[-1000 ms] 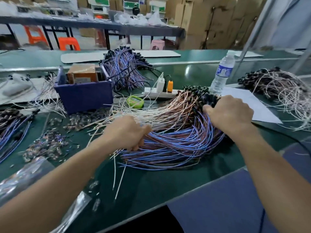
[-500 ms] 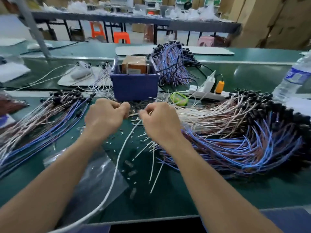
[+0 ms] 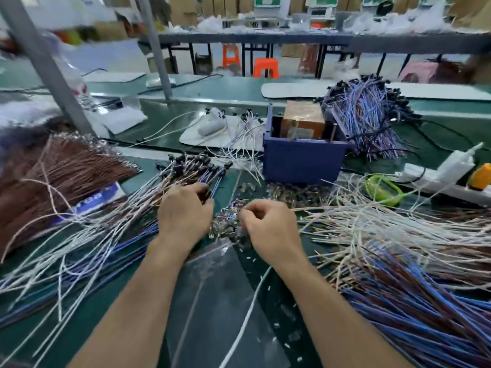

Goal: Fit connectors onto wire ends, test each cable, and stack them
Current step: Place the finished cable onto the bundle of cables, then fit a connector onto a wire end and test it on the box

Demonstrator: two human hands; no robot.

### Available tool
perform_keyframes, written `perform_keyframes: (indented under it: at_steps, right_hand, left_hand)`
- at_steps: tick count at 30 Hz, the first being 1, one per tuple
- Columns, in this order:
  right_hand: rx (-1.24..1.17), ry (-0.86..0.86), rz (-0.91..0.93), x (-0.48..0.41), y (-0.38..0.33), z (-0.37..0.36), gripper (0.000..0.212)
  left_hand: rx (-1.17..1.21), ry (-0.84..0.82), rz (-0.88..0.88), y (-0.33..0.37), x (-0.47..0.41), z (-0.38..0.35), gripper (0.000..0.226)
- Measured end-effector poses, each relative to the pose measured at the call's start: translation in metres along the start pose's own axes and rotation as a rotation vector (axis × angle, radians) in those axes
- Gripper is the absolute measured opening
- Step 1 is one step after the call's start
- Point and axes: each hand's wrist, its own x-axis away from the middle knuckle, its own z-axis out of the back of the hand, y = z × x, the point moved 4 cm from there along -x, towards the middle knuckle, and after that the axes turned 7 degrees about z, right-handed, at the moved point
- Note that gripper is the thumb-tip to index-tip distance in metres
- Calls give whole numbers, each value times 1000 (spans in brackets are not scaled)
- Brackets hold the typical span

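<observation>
Currently: fitting step, by my reading. Connectors (image 3: 225,229) lie in a loose pile on the table (image 3: 143,181), between the two hands.

Right hand (image 3: 268,227) sits at the pile's right edge, fingers curled to the thumb as in a pinch. What they clamp is too blurred to tell. A white wire (image 3: 247,314) runs from under that wrist toward the near edge, so it is likely the one in work.

Left hand (image 3: 186,211) is at the head of the stack (image 3: 106,235), fingers curled down onto its dark ends. Gripping or only touching: cannot tell.

Next move, judged: take one connector, line up the wire end, push it home. This calls for a fine pinch with both hands close together.

Room: tight. Stack to the left, heap (image 3: 398,248) to the right, bin (image 3: 300,160) just behind the pile, bag (image 3: 220,288) between the forearms. Open lane only toward the near edge. Stray ends from the heap reach nearly to the right hand, so there is a snag risk.
</observation>
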Motion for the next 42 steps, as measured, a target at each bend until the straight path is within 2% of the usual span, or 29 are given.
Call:
perform_keyframes:
  at_steps: [3, 7, 11, 12, 16, 20, 23, 27, 31, 33, 38, 42]
  right_hand:
    - [-16, 3, 1, 0, 4, 2, 22]
    - [9, -13, 13, -1, 4, -1, 22]
    - [18, -29, 15, -2, 6, -1, 19]
    - [19, -29, 12, -2, 6, -1, 18]
    - [25, -31, 7, -3, 7, 1, 18]
    - [23, -20, -6, -3, 6, 1, 18]
    - [31, -21, -16, -2, 5, 1, 17]
    - [16, -14, -39, -2, 5, 3, 17]
    - [24, -19, -46, -1, 6, 5, 17]
    - [9, -21, -56, -1, 7, 4, 17]
    - [-20, -27, -63, 0, 7, 4, 18]
    - [-111, -22, -86, 0, 5, 4, 19]
  left_hand:
    - [81, 38, 2, 2, -4, 0, 54]
    - [67, 113, -35, 7, -7, 2, 69]
    - [-338, 47, -37, 6, -17, 9, 49]
    - [-373, 36, -35, 5, -19, 10, 45]
    - [-220, -4, -152, 12, -16, 6, 25]
    - [-11, -81, -233, 33, -13, -7, 39]
    - [123, -103, -226, 36, -14, -14, 45]
    - [76, -26, -186, 20, -12, -15, 29]
    - [26, -30, -148, 11, -14, -10, 16]
    - [32, 40, -110, 12, -17, -4, 12]
    - [9, 220, 21, 10, -17, 15, 19]
    - [30, 334, -62, 14, -7, 25, 19]
